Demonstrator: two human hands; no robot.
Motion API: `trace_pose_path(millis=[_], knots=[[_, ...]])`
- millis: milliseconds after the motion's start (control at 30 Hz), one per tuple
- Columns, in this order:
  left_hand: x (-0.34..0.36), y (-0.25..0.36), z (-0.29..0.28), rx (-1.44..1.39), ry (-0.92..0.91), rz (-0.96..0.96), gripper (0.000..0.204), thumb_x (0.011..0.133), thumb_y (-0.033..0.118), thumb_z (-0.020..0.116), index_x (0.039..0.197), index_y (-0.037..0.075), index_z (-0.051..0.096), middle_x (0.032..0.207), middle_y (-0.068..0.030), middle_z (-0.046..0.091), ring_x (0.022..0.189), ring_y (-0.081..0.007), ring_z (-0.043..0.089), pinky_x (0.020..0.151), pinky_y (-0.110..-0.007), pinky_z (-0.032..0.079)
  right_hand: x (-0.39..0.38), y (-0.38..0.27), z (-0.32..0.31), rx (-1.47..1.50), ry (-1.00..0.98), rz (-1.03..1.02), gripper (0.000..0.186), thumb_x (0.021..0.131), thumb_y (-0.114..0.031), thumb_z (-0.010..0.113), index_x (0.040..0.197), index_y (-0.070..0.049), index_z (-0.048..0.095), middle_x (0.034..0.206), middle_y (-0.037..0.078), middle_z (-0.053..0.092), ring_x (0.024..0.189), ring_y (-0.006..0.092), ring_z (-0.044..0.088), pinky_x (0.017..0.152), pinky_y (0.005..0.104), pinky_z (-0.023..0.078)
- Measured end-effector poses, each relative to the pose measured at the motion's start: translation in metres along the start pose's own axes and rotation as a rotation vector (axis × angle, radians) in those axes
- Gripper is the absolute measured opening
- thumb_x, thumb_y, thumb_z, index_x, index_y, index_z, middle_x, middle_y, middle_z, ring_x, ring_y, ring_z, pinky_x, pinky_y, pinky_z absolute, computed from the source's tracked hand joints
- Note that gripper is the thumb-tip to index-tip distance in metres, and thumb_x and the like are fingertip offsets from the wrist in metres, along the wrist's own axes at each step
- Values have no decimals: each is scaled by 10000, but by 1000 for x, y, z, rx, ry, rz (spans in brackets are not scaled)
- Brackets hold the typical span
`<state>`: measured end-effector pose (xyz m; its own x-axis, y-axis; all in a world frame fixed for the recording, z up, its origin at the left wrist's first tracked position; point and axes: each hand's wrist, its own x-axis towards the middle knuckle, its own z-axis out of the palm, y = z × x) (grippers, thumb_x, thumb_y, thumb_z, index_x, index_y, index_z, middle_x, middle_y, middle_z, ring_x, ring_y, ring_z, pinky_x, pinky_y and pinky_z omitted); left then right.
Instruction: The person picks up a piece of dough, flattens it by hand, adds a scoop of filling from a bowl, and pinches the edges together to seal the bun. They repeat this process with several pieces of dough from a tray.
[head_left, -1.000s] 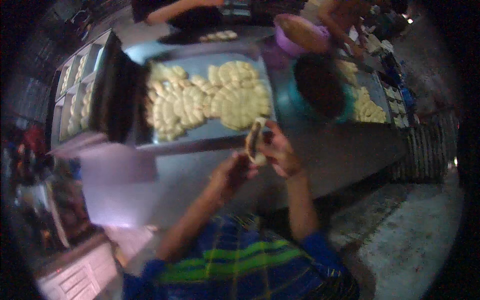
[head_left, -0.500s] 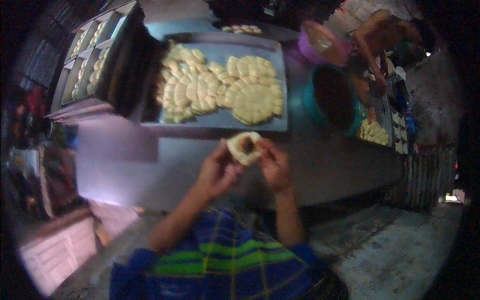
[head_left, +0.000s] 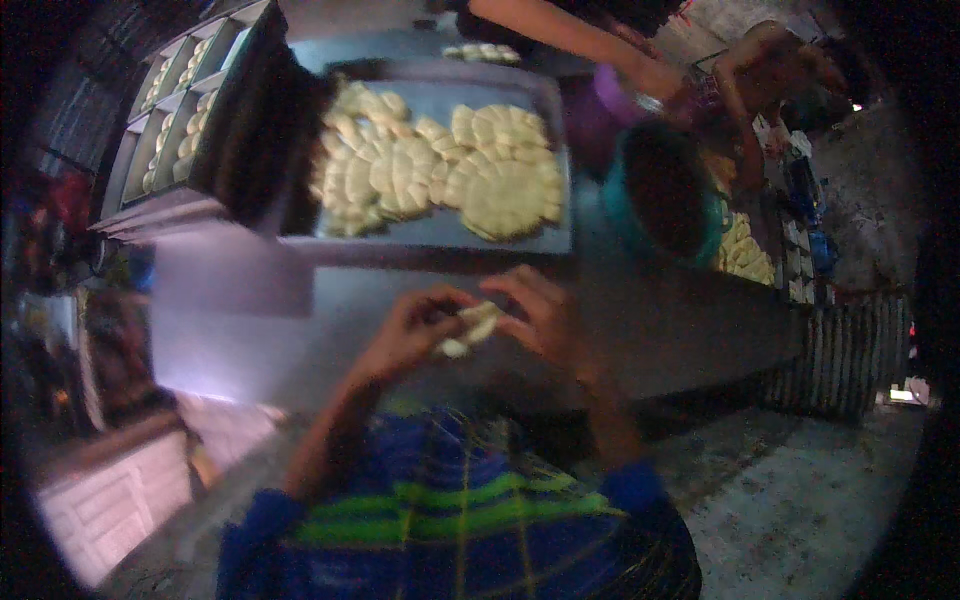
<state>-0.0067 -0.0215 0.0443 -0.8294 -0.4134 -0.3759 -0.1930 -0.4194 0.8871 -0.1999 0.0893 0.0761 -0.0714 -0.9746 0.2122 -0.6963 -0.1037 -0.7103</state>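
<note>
My left hand (head_left: 408, 330) and my right hand (head_left: 542, 315) meet over the metal table (head_left: 680, 330), both pinching one pale piece of dough (head_left: 468, 328) between the fingers. The dough looks folded and is partly hidden by my fingers. Just beyond my hands lies a large metal tray (head_left: 530, 240) covered with several flat, shaped dough pieces (head_left: 440, 170). A teal bowl (head_left: 668, 195) stands to the right of the tray.
A rack of trays with more dough pieces (head_left: 170, 130) stands at the far left. Other people's arms (head_left: 590, 45) reach over a purple bowl (head_left: 600, 95) at the back. More dough pieces (head_left: 745, 255) lie at the right. A corrugated sheet (head_left: 850, 350) leans lower right.
The view shifted so the tray sits closer. My hands lowered toward me with the dough, which now looks folded smaller between the fingers. Another person's arm has reached across the back.
</note>
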Motion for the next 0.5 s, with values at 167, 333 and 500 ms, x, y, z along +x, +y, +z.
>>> trace_pose_path(millis=[167, 333, 500], knots=[[10, -14, -5, -217, 53, -45, 335, 964, 305, 641, 1143, 22, 621, 947, -53, 673, 859, -155, 656, 748, -298, 547, -5, 28, 0, -41, -157, -175, 289, 807, -104, 726, 1090, -82, 668, 975, 109, 644, 857, 293, 668, 711, 389, 553], [22, -49, -22, -494, -85, -90, 350, 982, 330, 607, 1172, 36, 602, 1037, -71, 667, 919, -185, 667, 808, -340, 556, -4, 8, 16, -224, -9, -295, 380, 788, -97, 749, 1157, -70, 664, 1091, 103, 649, 966, 261, 677, 799, 377, 576], [15, -47, -14, -726, -5, -15, 342, 983, 305, 604, 1206, 47, 584, 1116, -72, 657, 990, -191, 654, 850, -324, 543, -1, -29, 40, -144, 280, -208, 457, 762, -72, 761, 1200, -21, 643, 1238, 106, 639, 1039, 309, 664, 902, 372, 564]])
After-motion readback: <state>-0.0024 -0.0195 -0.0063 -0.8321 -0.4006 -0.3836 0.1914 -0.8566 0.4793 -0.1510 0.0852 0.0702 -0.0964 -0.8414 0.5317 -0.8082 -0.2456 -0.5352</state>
